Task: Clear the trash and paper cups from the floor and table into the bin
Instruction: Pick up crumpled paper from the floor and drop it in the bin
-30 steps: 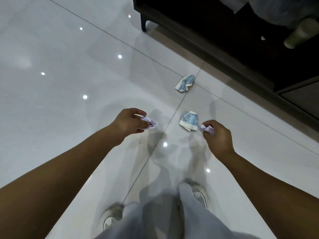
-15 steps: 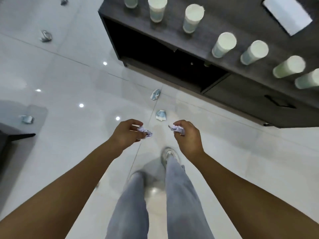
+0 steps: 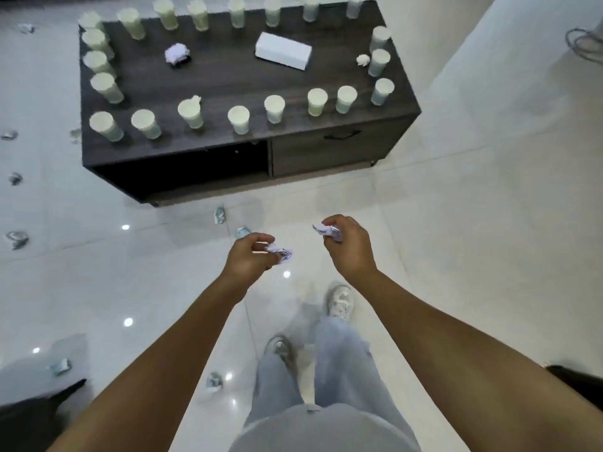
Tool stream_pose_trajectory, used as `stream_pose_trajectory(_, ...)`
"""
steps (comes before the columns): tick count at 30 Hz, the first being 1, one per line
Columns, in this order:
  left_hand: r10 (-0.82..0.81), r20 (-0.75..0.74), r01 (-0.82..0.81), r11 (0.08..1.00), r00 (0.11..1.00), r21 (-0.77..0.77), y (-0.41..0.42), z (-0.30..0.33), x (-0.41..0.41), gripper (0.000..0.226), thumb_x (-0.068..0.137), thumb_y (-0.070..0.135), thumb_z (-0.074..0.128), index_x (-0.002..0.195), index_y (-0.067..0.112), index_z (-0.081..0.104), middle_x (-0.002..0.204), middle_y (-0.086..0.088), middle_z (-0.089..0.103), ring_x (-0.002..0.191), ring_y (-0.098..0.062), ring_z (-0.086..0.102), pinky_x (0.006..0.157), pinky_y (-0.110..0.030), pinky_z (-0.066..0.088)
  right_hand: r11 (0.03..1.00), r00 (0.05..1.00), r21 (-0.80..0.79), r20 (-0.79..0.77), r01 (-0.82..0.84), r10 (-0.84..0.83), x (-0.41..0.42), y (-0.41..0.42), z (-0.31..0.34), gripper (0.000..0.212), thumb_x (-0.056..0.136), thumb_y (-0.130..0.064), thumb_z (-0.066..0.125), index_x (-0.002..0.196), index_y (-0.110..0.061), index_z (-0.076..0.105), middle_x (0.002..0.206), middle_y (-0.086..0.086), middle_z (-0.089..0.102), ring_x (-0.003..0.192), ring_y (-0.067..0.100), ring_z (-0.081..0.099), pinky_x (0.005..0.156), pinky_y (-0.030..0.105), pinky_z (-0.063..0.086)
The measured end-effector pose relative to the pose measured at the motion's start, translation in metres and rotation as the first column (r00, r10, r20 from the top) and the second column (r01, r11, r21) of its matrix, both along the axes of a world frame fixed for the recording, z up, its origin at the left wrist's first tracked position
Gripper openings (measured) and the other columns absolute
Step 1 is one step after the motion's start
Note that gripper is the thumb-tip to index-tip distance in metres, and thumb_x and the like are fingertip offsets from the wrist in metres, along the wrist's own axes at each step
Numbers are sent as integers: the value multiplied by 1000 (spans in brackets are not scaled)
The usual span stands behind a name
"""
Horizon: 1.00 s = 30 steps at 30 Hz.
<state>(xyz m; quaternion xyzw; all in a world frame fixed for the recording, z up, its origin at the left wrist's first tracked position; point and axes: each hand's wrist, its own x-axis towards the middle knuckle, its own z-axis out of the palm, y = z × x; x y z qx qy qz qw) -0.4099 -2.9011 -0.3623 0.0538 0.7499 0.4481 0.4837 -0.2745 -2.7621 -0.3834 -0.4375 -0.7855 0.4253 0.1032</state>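
Your left hand [image 3: 249, 259] pinches a crumpled wrapper [image 3: 279, 251] and your right hand [image 3: 349, 246] pinches another scrap [image 3: 328, 231], both above the floor [image 3: 456, 223] before the table [image 3: 228, 76]. Paper cups [image 3: 239, 119] ring the tabletop; their contents cannot be told.

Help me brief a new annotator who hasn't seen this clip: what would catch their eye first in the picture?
Most striking is the dark table at the top, ringed with upright paper cups around a white box and a crumpled paper ball. Next come the two outstretched arms: the left hand and the right hand each pinch a small crumpled scrap. Crumpled wrappers dot the glossy white floor, mostly on the left.
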Motion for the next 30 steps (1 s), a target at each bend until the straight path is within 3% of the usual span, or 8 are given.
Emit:
stream_pose_trajectory(7, -250, -14, 250, 968, 968, 11, 63, 47, 123, 31, 76, 1, 75, 104, 9, 62, 99, -11, 58, 74, -21, 60, 83, -32, 53, 955, 954, -9, -48, 297, -297, 168, 11, 46, 22, 88, 0, 53, 104, -10, 63, 103, 2, 60, 92, 7, 52, 67, 7, 34)
stream_pose_trajectory(12, -490, -39, 491, 871, 871, 30, 121, 61, 258, 36, 76, 5, 77, 108, 5, 61, 100, -13, 60, 78, -25, 60, 86, -36, 52, 854, 853, -28, -50, 519, -520, 311, 30, 59, 21, 87, -3, 54, 103, -14, 64, 102, 1, 60, 92, 13, 56, 74, 24, 43)
stream_pose_trajectory(17, -645, -15, 645, 762, 764, 57, 170, 61, 420, 32, 76, 3, 76, 104, 5, 61, 89, -6, 59, 71, -19, 58, 82, -33, 53, 743, 743, -16, -32, 669, -669, 471, 41, 64, 21, 85, -3, 56, 101, -13, 65, 100, 1, 62, 88, 14, 56, 70, 21, 39)
stream_pose_trajectory(24, -827, 15, 823, 560, 561, 96, 226, 58, 629, 30, 75, 2, 77, 101, 6, 62, 88, -4, 58, 70, -20, 56, 83, -36, 52, 509, 508, 6, 44, 861, -860, 682, 53, 64, 19, 84, -2, 57, 98, -9, 66, 100, 8, 64, 91, 21, 59, 75, 28, 46)
stream_pose_trajectory(30, -900, 28, 897, 435, 434, 77, 285, 51, 733, 31, 73, 0, 77, 99, 3, 61, 76, 2, 58, 59, -14, 55, 68, -23, 50, 332, 331, -8, 68, 943, -941, 782, 78, 51, 16, 82, -1, 59, 93, -10, 66, 92, 9, 63, 80, 21, 56, 66, 26, 41)
